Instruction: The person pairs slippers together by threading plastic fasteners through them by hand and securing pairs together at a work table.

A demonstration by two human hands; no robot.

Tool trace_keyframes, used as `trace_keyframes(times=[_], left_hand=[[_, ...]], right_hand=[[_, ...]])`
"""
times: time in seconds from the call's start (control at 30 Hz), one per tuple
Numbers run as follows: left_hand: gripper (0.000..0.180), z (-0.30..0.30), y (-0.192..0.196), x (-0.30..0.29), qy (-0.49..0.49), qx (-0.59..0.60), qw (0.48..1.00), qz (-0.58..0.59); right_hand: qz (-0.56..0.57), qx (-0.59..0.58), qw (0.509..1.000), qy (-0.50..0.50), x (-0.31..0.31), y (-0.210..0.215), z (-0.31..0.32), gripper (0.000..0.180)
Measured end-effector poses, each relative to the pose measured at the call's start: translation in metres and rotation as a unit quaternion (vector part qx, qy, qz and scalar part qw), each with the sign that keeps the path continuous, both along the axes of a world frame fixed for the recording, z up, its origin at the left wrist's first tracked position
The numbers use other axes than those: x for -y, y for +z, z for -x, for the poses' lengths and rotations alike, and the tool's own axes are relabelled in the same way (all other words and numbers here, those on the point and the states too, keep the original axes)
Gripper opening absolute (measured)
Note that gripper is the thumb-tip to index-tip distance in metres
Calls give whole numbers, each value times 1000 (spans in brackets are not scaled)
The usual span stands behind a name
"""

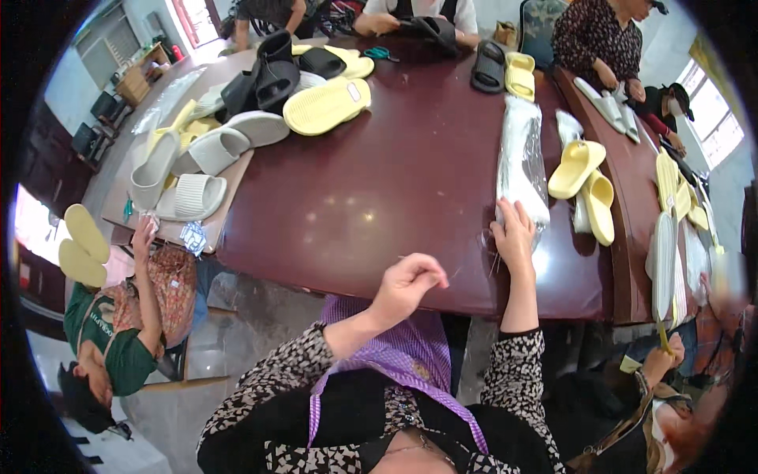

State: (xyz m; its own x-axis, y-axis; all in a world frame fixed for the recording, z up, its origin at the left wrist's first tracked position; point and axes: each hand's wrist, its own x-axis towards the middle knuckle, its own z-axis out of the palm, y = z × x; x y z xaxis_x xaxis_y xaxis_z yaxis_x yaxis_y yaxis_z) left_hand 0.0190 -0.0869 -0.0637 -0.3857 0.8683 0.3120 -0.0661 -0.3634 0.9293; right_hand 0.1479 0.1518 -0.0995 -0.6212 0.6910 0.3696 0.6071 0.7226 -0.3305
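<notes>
My left hand [407,291] is raised over the table's near edge, its fingers curled in and the thumb against them. Whatever may be in that pinch is too small to make out. Flat on the near end of a stack of clear plastic bags [521,150] lies my right hand [515,235], fingers stretched out. The stack runs away from me along the table's right side. Just right of it rests a pair of yellow slippers [583,186], partly over more plastic bags [568,126].
On the glossy dark-red table [355,205], grey slippers [213,150], yellow slippers [328,107] and black slippers [272,75] are heaped at left. Green-handled scissors [380,54] lie at the back. Co-workers sit around, one at left [118,332] holding yellow soles.
</notes>
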Motion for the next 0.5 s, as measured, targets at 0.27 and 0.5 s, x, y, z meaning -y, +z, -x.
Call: trace_keyframes(times=[0.27, 0.5], left_hand=[[7, 59, 21, 71, 37, 233, 966, -107], [7, 116, 59, 118, 181, 196, 944, -195]], right_hand=[[22, -25, 999, -15, -1, 3, 3, 51], [23, -18, 1000, 5, -5, 7, 3, 46]])
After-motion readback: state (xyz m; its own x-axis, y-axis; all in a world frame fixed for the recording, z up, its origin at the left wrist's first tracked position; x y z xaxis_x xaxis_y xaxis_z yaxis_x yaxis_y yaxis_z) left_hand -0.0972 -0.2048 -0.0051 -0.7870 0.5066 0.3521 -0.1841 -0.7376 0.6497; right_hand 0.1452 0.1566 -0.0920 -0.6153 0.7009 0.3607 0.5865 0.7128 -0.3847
